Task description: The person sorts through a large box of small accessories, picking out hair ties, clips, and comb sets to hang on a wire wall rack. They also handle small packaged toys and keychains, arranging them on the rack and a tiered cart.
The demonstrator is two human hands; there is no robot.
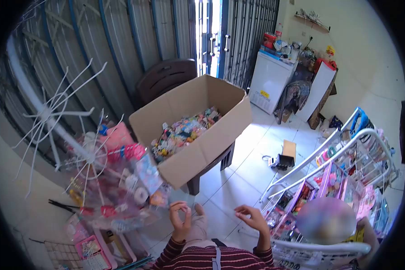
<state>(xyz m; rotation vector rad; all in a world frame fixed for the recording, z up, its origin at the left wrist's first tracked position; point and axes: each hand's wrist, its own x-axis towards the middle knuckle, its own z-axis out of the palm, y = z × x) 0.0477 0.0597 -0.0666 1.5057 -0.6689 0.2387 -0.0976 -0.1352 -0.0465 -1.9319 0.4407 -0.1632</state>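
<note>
My left hand (181, 220) is raised in front of my body, its fingers loosely bent and apart, with nothing visible in it. Level with it, my right hand (255, 219) has its fingers stretched to the left and is also without anything in it. Both hands touch nothing. Beyond them a large open cardboard box (202, 150) rests tilted on a dark brown plastic chair (166, 76). Many small colourful items (189, 130), too small to name, cover its bottom. Nearest my left hand hang plastic-wrapped goods (139, 180) on a white wire display rack (45, 112).
A white shelf rack (310, 166) with toys and accessories stands at right; another person (368, 229) is beside it. Pink trays (92, 252) lie low at left. On the tiled floor (243, 180) is a small black item (283, 160). A white freezer (272, 81) stands behind.
</note>
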